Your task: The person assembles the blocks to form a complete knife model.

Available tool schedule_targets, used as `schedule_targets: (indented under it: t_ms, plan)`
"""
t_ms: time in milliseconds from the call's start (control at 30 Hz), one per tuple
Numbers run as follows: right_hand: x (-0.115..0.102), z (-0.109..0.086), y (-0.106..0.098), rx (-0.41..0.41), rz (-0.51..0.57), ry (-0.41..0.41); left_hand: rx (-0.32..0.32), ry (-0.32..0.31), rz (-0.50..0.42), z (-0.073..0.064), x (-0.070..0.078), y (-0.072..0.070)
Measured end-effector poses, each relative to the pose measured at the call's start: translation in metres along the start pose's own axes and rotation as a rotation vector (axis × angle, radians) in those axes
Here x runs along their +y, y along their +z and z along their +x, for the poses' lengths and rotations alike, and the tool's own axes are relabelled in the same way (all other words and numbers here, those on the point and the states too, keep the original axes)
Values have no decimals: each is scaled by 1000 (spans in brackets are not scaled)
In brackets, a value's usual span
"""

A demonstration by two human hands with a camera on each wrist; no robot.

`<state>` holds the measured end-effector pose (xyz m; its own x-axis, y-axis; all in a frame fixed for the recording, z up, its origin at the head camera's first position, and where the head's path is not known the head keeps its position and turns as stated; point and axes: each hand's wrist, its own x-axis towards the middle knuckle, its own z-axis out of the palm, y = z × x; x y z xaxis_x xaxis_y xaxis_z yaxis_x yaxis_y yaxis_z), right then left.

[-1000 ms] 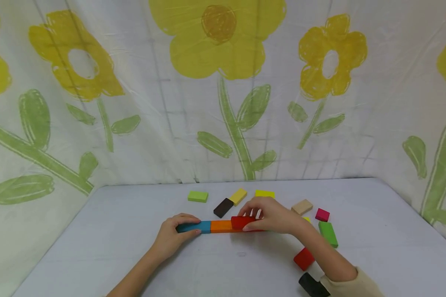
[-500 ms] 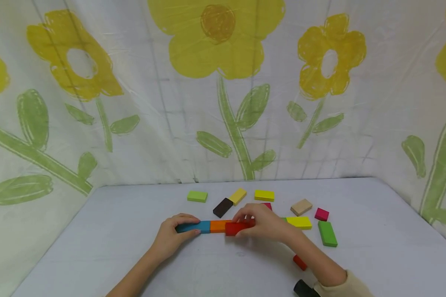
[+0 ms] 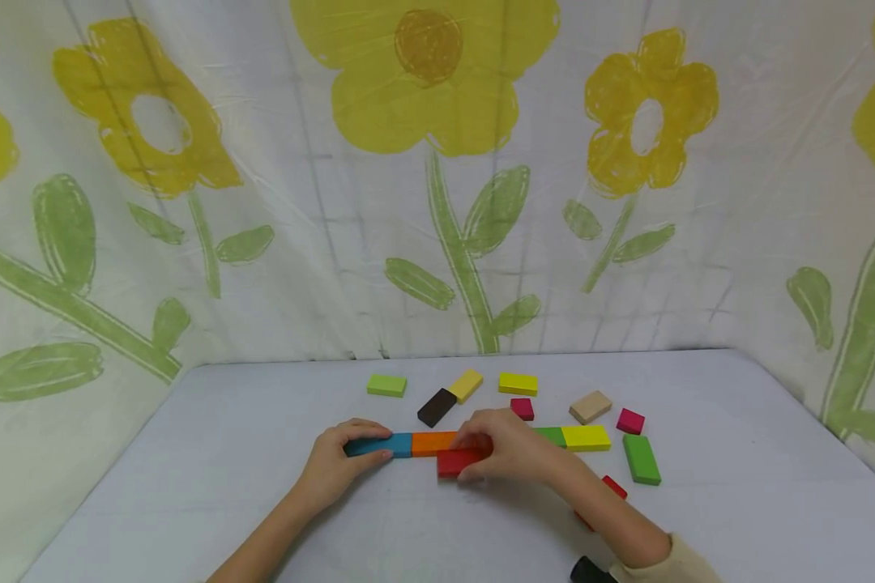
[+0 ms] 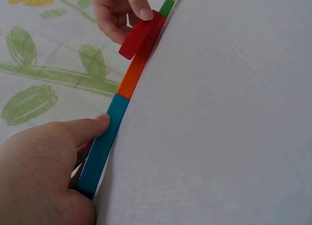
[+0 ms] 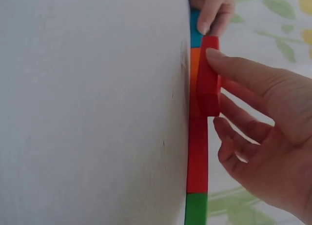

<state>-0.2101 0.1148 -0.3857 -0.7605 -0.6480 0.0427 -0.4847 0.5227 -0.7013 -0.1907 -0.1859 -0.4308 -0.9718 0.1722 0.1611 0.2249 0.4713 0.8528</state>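
Observation:
Wooden blocks lie end to end in a row across the white table: a blue block [image 3: 403, 445], an orange block [image 3: 430, 443], a red row block [image 5: 198, 154], a green block [image 3: 552, 436] and a yellow block [image 3: 586, 438]. My left hand [image 3: 344, 460] holds the blue block at the left end, thumb on its near side. Between thumb and fingers of my right hand [image 3: 509, 445] is another red block [image 5: 208, 81], tilted in the left wrist view. It overlaps the orange block in both wrist views. In the head view, my right hand hides the row's red block.
Behind the row lie light green [image 3: 386, 385], dark brown [image 3: 437, 408], pale yellow [image 3: 467, 386], yellow [image 3: 518, 384] and pink [image 3: 522, 409] blocks. To the right are tan [image 3: 591, 406], pink [image 3: 630, 421] and green [image 3: 642, 460] blocks. Red pieces [image 3: 614, 487] lie partly behind my right forearm.
My right hand has brought its red block towards me and slightly left, from over the row to its near side in the head view. My left hand stays on the blue block.

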Motion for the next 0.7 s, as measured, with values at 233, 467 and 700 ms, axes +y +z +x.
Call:
schedule_targets:
  t_ms: [233,467,700]
  plan:
    - [0,0,4,-28,1,-2,0,-4,-1,0,1,0]
    - [0,1,4,-47,1,1,4,-1,1,-1,1,0]
    - [2,0,3,-37,1,15,4,-8,8,-1,1,0]
